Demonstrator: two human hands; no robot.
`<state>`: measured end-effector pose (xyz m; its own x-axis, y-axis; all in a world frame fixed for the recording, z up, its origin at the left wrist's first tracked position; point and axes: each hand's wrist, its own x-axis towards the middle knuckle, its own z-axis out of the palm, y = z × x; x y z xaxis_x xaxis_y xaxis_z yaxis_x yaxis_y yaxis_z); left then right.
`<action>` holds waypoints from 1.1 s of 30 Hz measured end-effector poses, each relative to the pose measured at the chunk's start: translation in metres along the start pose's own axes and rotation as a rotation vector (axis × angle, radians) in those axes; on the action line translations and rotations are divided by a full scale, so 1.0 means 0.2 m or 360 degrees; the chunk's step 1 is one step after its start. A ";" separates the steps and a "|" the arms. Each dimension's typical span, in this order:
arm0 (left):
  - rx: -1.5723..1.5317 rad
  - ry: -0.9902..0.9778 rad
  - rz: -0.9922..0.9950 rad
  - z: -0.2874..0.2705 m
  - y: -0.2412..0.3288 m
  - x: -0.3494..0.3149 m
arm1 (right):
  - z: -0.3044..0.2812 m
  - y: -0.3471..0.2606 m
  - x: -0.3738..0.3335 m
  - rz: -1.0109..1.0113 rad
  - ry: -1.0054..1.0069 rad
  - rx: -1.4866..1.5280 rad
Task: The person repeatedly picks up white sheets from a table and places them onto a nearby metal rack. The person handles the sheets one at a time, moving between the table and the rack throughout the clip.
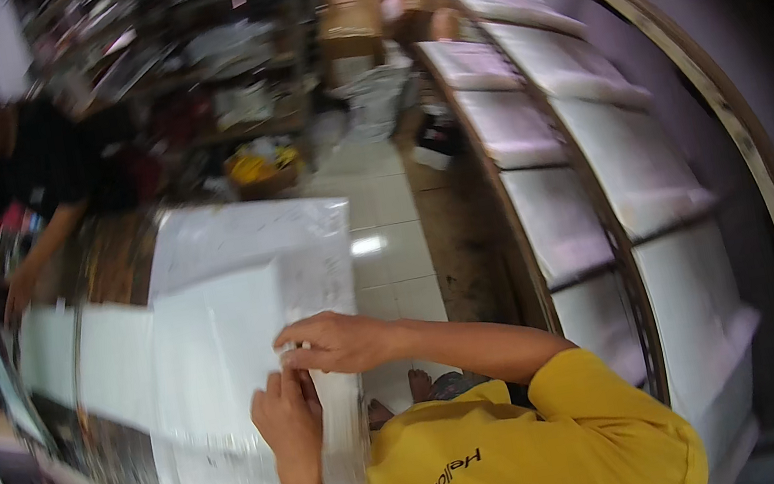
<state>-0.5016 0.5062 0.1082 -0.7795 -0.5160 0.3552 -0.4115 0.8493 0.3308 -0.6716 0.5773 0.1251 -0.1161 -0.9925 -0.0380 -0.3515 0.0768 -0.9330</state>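
Note:
Both my hands meet over the right part of the worktable, by the edge of a white sheet (223, 359). My left hand (289, 420) is closed, its fingertips raised against the other hand. From the right, my right hand (337, 341) reaches across with its fingers bent and pressed together at the left fingertips. Something small and pale may sit between the fingers, but blur hides what it is. Under the hands lies a larger whitish sheet or board (311, 244) with dark marks, sticking out beyond the white sheet.
Across the table at the far left, a person in a dark shirt and cap (40, 160) leans over it. Racks with white sheets (555, 215) line the right side. Cartons (350, 20) and a box of yellow items (261, 164) stand at the back. Tiled floor (382, 207) runs between.

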 end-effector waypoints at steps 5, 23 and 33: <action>-0.0752 -0.0141 0.0214 0.06 0.30 0.03 | -0.30 0.18 -0.23 0.0078 0.0232 -0.0069; -0.1246 -0.0483 0.0076 0.21 0.42 0.07 | -1.98 0.04 -2.04 0.0526 0.2357 -0.0080; -0.1244 -0.0573 0.0027 0.27 0.43 0.09 | -1.77 0.50 -2.62 0.0917 0.3172 -0.0589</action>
<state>-0.5765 0.5755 0.0955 -0.9393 -0.3248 0.1103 -0.0582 0.4676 0.8820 -0.9740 1.1382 0.1787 -0.7628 0.5440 0.3494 -0.0160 0.5243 -0.8514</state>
